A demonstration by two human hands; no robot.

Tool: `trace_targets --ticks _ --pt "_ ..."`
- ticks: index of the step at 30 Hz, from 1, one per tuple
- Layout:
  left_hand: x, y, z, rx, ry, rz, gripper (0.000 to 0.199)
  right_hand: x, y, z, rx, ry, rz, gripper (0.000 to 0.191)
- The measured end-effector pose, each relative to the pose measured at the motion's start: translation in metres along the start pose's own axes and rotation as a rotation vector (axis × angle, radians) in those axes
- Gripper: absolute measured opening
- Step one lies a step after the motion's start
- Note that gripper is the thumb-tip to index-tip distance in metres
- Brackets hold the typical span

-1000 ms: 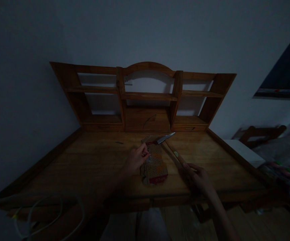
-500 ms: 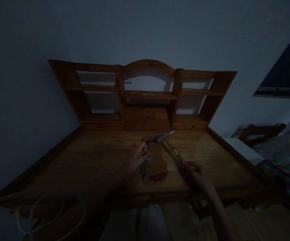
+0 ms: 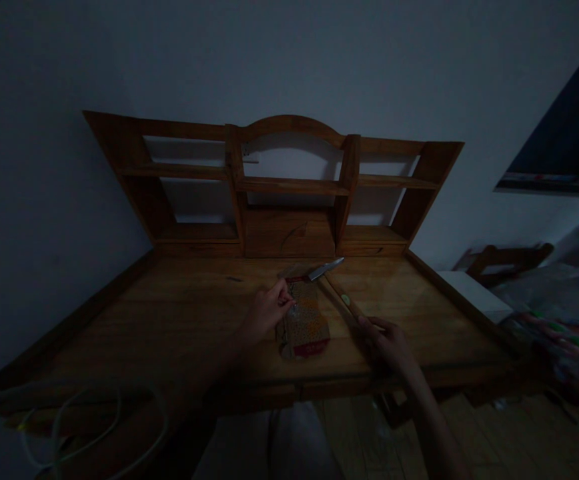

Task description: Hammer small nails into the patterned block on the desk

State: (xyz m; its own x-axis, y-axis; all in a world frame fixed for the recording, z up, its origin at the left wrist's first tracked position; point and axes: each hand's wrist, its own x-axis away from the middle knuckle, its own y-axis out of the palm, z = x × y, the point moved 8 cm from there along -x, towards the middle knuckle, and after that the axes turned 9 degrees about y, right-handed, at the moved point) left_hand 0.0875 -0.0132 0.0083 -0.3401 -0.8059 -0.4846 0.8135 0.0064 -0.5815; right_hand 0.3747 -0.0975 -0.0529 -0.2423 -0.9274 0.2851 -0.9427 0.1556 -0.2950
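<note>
Dim light; wall [image 3: 289, 60] dull blue-grey; soft shadow beside the hammer [image 3: 337, 289] on the tabletop [image 3: 169, 313]; wide-angle stretch towards the sides.

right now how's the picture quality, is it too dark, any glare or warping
Head view: dim overall, darkest toward the bottom, with a faint shadow beside the hammer and a dull gleam on its head; head view: wide-angle stretch seems to splay the shelf unit; head view: too murky to tell what, if anything, the left hand pinches by the box.
</note>
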Motion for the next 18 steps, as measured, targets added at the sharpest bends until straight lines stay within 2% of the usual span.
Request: trace_targets --ticks 11,15,18 --pt "0.001 0.011 -0.009 0.006 0.003 -0.040 0.018 0.001 -0.002 -0.007 0.095 -0.071 0.040 0.057" --pt "0.003 0.011 -0.010 0.009 0.006 -0.016 0.016 0.012 -0.004 -0.014 0.158 -0.141 0.136 0.056" --pt "0.004 0.009 -0.009 0.042 -0.004 0.004 0.017 0.034 -0.010 -0.020 0.291 -0.200 0.275 0.053"
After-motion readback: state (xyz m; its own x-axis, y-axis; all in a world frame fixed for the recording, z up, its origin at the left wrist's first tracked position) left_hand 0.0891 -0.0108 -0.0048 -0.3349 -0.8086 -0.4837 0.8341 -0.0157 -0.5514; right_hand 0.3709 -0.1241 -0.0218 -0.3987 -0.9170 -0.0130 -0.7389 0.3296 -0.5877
